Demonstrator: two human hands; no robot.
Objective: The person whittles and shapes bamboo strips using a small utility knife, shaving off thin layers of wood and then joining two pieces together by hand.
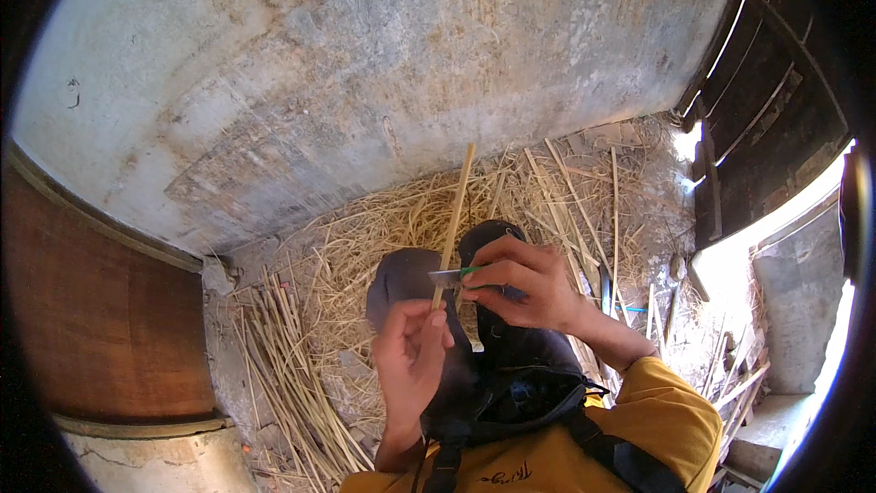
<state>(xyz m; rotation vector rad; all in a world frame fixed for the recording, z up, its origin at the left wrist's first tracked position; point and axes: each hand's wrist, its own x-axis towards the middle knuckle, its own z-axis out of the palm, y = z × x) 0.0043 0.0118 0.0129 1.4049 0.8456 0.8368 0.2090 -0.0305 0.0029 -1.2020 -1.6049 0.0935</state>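
Observation:
My left hand (412, 352) is closed round the lower part of a pale bamboo strip (458, 205), which points up and away toward the wall. In my right hand (522, 281) is a small knife with a green handle (469, 270). Its short metal blade (443, 279) lies across the strip, just above my left fingers. Both hands are over my knees, close together. The lower end of the strip is hidden by my left hand.
Thin curled shavings (365, 233) cover the floor round my feet. A bundle of long strips (297, 383) lies at the left, and more strips (584, 210) lie ahead to the right. A stained wall (411, 64) rises in front. An open black bag (525, 394) rests at my waist.

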